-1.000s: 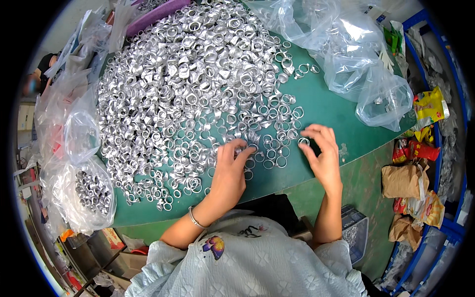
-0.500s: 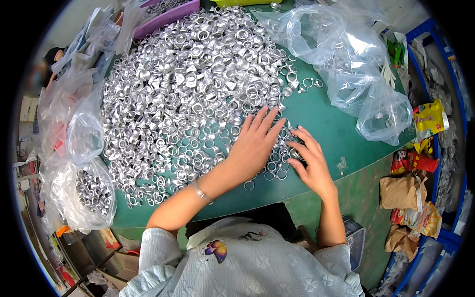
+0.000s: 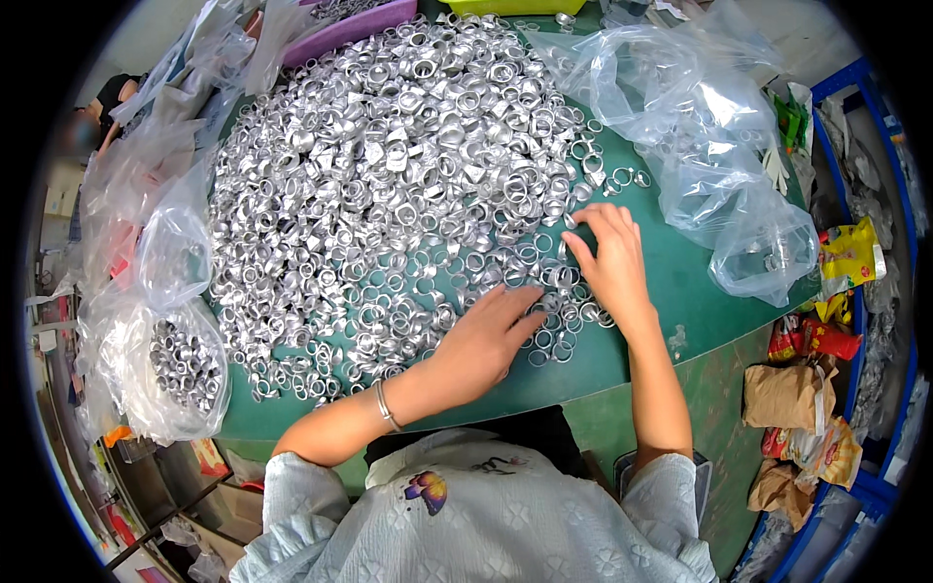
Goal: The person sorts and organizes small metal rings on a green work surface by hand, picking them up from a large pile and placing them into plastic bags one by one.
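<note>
A wide heap of silver-coloured metal rings (image 3: 389,155) covers much of the green table (image 3: 671,291). My left hand (image 3: 483,342) lies low over the near edge of the heap, fingers stretched out and their tips against a smaller cluster of rings (image 3: 559,325). Farther right, my right hand (image 3: 612,260) reaches to the heap's right edge with its fingers curved. Its thumb and forefinger are apart, with a ring (image 3: 570,222) by their tips; neither hand visibly grips one.
Clear plastic bags (image 3: 680,117) lie at the back right. Another bag (image 3: 185,374) with rings inside stands at the left edge. Purple (image 3: 364,26) and yellow-green (image 3: 515,6) trays sit at the back. Blue shelving (image 3: 889,466) with packets and paper bags stands right of the table.
My left hand has drawn back toward me. My right hand has moved forward from the near cluster to the heap's right edge. The whole view has shifted slightly.
</note>
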`<state>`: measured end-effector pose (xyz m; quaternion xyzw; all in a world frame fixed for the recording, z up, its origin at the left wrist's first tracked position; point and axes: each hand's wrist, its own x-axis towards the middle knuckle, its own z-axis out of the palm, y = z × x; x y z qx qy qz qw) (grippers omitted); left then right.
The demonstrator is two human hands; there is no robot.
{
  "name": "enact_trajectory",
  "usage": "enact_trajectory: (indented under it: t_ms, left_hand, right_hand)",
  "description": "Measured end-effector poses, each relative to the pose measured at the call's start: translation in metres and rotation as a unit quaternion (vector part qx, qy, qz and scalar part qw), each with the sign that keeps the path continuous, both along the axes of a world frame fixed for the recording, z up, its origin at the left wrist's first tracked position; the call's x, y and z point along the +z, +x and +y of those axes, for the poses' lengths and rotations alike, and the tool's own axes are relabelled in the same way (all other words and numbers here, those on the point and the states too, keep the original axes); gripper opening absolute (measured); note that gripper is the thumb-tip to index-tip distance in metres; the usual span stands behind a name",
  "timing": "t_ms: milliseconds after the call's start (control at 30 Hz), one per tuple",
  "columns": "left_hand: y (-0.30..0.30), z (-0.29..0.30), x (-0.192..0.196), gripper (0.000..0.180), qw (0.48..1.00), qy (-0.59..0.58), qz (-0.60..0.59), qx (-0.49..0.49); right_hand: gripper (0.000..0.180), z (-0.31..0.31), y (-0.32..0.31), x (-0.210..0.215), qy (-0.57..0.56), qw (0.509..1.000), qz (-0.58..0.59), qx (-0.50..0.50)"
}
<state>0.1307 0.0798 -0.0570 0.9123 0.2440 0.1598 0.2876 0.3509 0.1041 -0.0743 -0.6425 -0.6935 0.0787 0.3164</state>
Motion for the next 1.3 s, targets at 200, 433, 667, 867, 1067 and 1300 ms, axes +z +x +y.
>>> enact_trajectory:
  t_ms: [200, 433, 667, 867, 1067, 1300]
  left_hand:
    - [0.046, 0.032, -0.013, 0.035, 0.992, 0.101, 0.016, 0.070]
    - [0.035, 0.028, -0.010, 0.039, 0.995, 0.034, -0.053, 0.071]
    - [0.014, 0.054, 0.008, 0.043, 0.931, -0.184, -0.221, 0.223]
    - [0.019, 0.092, 0.001, 0.031, 0.953, -0.041, -0.113, 0.280]
    - [0.033, 0.103, -0.008, 0.035, 0.971, 0.058, -0.006, 0.233]
    - [-0.005, 0.094, 0.015, 0.031, 0.621, -0.685, -0.323, 0.201]
  right_hand:
    - [0.009, -0.012, 0.020, 0.006, -0.079, 0.997, -0.001, -0.004]
    - [0.020, 0.008, 0.009, 0.030, -0.060, 0.994, 0.090, 0.021]
    - [0.022, 0.018, -0.011, 0.016, -0.050, 0.995, -0.064, 0.061]
    - [0.027, 0.035, 0.023, 0.018, -0.017, 0.997, 0.055, -0.044]
    - [0.018, 0.042, 0.017, 0.011, -0.013, 0.990, -0.137, -0.017]
    - [0.013, 0.017, 0.041, -0.002, -0.097, 0.895, 0.433, -0.057]
